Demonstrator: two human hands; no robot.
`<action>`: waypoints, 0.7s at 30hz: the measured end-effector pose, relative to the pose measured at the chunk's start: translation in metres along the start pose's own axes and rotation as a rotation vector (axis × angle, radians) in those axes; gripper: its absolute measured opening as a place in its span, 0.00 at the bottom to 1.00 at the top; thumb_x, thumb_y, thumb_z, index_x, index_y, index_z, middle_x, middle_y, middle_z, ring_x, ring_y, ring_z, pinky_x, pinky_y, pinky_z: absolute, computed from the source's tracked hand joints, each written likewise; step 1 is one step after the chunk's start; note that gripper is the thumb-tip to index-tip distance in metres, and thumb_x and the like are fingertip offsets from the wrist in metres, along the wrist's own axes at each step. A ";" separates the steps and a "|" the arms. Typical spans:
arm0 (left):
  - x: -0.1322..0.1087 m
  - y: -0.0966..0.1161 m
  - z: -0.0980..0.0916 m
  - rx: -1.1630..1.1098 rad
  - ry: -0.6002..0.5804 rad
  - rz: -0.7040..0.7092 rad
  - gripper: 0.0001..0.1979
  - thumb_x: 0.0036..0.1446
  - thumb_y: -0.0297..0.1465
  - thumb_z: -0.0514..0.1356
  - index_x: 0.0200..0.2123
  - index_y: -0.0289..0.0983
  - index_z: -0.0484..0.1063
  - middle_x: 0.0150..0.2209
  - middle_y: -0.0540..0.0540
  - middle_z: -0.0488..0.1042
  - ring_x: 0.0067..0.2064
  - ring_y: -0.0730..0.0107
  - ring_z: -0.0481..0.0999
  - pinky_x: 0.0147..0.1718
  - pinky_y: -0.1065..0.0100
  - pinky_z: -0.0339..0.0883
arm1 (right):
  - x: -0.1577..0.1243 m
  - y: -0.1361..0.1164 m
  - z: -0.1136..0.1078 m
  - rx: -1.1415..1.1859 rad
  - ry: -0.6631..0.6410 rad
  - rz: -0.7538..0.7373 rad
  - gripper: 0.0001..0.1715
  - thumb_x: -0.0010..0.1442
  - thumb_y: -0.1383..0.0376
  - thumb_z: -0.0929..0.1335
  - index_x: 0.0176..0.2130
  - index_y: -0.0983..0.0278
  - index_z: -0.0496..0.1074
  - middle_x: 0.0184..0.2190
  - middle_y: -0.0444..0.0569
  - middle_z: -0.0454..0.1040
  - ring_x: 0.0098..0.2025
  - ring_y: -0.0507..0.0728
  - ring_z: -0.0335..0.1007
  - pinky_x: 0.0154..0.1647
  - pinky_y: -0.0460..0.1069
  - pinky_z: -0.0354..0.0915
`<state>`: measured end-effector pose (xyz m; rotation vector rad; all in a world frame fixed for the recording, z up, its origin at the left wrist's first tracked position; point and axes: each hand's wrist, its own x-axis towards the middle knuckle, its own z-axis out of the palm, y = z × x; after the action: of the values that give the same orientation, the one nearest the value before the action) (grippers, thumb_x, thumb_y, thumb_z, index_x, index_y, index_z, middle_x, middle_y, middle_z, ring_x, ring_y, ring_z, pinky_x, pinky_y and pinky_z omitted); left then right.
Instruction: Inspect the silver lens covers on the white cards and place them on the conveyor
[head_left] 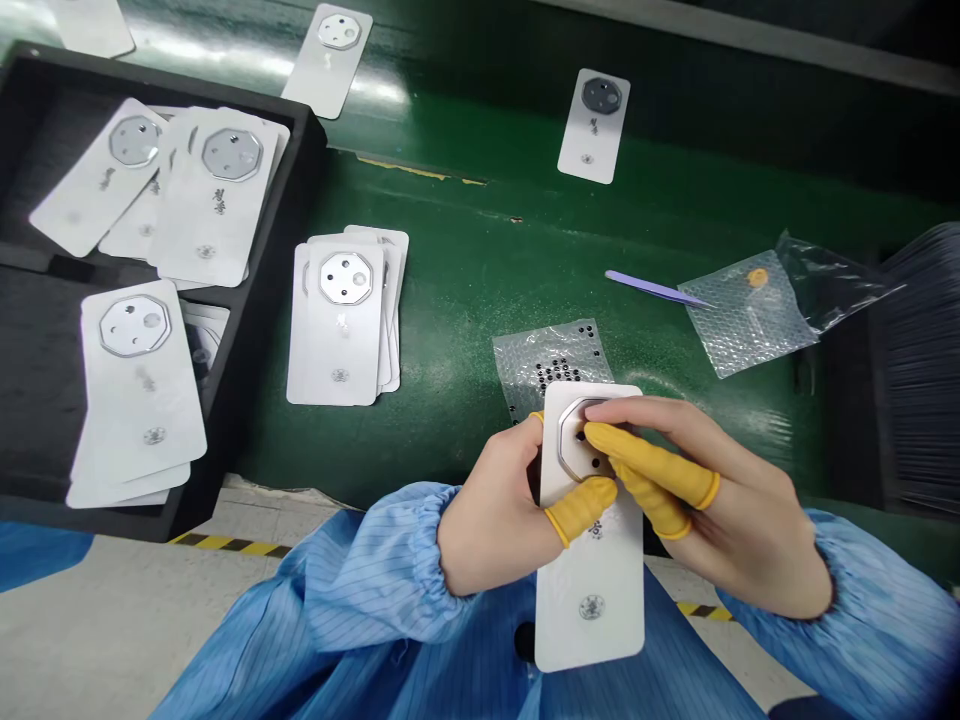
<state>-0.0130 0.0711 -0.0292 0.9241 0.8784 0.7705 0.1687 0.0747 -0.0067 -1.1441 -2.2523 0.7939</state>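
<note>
My left hand [499,515] grips a white phone back cover [589,620] by its left side, the thumb in a yellow finger cot lying across its front. The cover has an octagonal camera ring [568,445] with small dark holes. Two fingers of my right hand [720,500] wear yellow cots. Its fingertips are pressed together over the camera ring's right part; anything between them is hidden. Just beyond the cover lies a bubble-wrap sheet [521,355] bearing many small black round parts [556,372], partly covered by the cover and my left hand.
A stack of covers [337,340] lies left on the green table [450,270]. Further left, a black tray [300,165] holds more covers [142,390]. Single covers [595,130] lie at the back. Purple tweezers [649,286] touch another bubble-wrap piece [742,320]; a dark bin [855,400] stands right.
</note>
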 end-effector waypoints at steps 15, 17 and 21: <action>-0.006 0.006 0.002 0.075 0.001 0.016 0.13 0.50 0.26 0.64 0.41 0.35 0.69 0.36 0.45 0.75 0.37 0.64 0.74 0.35 0.66 0.72 | 0.002 0.000 0.001 -0.123 0.030 -0.207 0.23 0.61 0.69 0.63 0.56 0.63 0.65 0.50 0.55 0.71 0.53 0.61 0.68 0.49 0.56 0.72; -0.007 0.007 0.001 0.058 -0.033 0.012 0.15 0.50 0.24 0.64 0.43 0.35 0.69 0.38 0.45 0.75 0.37 0.64 0.74 0.36 0.66 0.72 | 0.002 0.000 -0.001 -0.116 0.027 -0.224 0.23 0.61 0.70 0.63 0.56 0.63 0.65 0.51 0.56 0.70 0.54 0.62 0.68 0.49 0.57 0.72; -0.009 0.010 -0.001 -0.016 -0.086 -0.007 0.16 0.51 0.24 0.63 0.44 0.36 0.68 0.37 0.44 0.75 0.36 0.66 0.74 0.35 0.66 0.73 | 0.005 -0.005 -0.009 0.009 0.062 -0.115 0.23 0.60 0.70 0.63 0.55 0.59 0.67 0.50 0.53 0.72 0.51 0.62 0.71 0.45 0.56 0.74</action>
<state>-0.0193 0.0672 -0.0181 0.9328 0.7984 0.7260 0.1692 0.0788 0.0032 -1.0110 -2.2386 0.7120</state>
